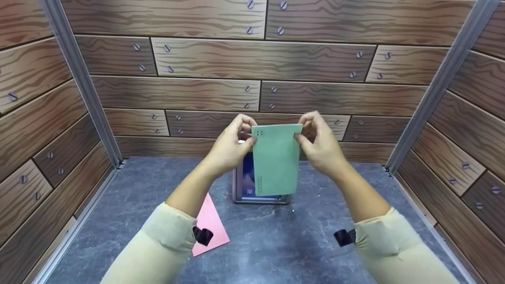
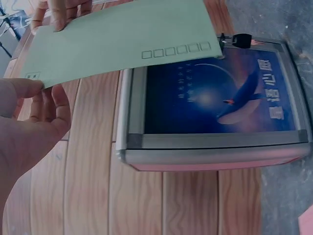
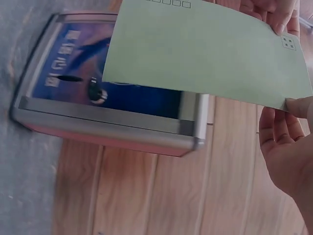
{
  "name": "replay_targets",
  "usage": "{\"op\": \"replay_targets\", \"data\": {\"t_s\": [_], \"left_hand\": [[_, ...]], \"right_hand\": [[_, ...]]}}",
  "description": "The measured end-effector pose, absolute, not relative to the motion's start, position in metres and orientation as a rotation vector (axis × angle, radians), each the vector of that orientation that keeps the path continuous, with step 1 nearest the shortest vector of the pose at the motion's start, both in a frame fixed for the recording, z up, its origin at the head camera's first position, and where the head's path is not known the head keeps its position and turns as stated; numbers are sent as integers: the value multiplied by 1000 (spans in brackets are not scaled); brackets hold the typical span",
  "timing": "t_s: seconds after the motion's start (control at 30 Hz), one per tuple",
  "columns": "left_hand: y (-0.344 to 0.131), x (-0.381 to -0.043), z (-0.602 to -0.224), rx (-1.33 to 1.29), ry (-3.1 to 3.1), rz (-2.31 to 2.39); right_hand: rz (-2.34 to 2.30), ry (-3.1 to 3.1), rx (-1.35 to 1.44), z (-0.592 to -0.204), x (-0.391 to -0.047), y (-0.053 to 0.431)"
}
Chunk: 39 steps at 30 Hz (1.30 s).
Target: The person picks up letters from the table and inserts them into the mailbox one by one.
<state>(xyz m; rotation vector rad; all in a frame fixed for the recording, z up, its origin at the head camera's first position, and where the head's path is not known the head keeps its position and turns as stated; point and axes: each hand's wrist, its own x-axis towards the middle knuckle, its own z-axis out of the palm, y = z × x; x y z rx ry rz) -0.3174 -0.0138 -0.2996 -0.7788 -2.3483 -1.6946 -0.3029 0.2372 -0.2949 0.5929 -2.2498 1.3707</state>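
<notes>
Both hands hold up a green envelope [image 1: 276,161] by its two upper corners, a row of small printed squares along one edge. My left hand [image 1: 233,144] pinches one corner between thumb and fingers, and my right hand [image 1: 320,144] pinches the other. Behind the envelope stands a metal-framed box [image 2: 215,139] whose blue front panel [image 2: 195,112] carries a whale picture and white characters. The envelope covers much of that panel in the head view. A small lock [image 3: 98,93] shows on the box front in the right wrist view.
A pink envelope-like sheet [image 1: 211,225] lies on the grey marbled table [image 1: 260,244], partly under the left forearm in the head view. Wood-patterned walls [image 1: 213,59] with metal corner posts [image 1: 85,79] enclose the table at the back and sides.
</notes>
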Motion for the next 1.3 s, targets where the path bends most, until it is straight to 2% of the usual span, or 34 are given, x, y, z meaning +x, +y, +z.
{"op": "replay_targets", "data": {"t_s": [0.33, 0.63, 1.0, 1.3], "left_hand": [[-11, -307, -257, -830, -2207, -1551], [-3, -311, -235, -875, -2148, -1399], [-2, -333, -236, -876, -2121, -1264], [-7, -356, -249, -811, -2175, -1337]], "right_hand": [[1058, -2071, 662, -257, -292, 230], [833, -1962, 728, -243, -303, 235], [730, -2000, 793, -244, -325, 239], [791, -2129, 757, -249, -342, 235]]}}
